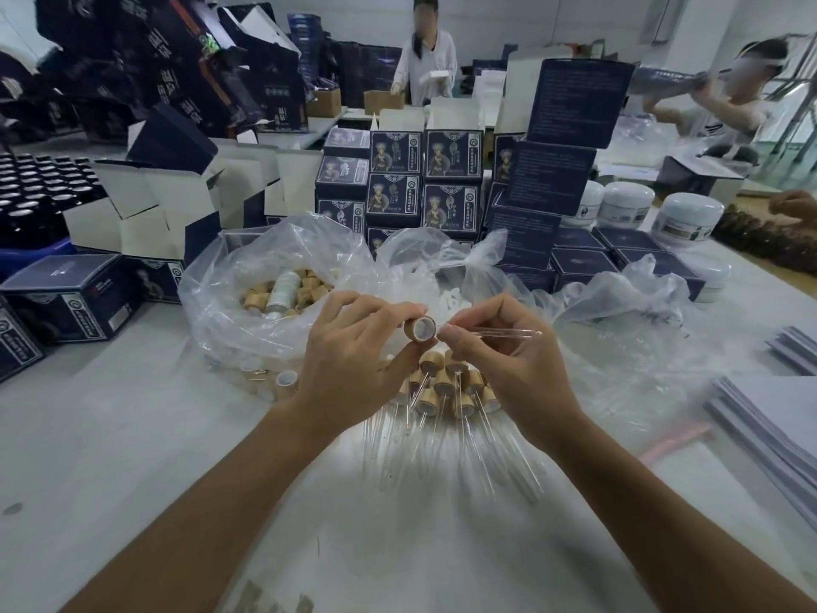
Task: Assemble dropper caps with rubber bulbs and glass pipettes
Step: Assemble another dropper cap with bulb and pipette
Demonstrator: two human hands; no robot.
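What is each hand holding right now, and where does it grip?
The left hand pinches a wooden cap by its sides. The right hand pinches a glass tube near the end facing the cap.

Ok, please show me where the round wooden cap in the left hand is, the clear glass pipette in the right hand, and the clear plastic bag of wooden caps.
Round wooden cap [423, 328], head view, its open end.
Clear glass pipette [508, 333], head view, mid-tube.
Clear plastic bag of wooden caps [221, 298], head view, left wall.

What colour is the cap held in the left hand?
Light tan, bamboo-like, with a whitish inside; head view. The cap is pinched by the left hand.
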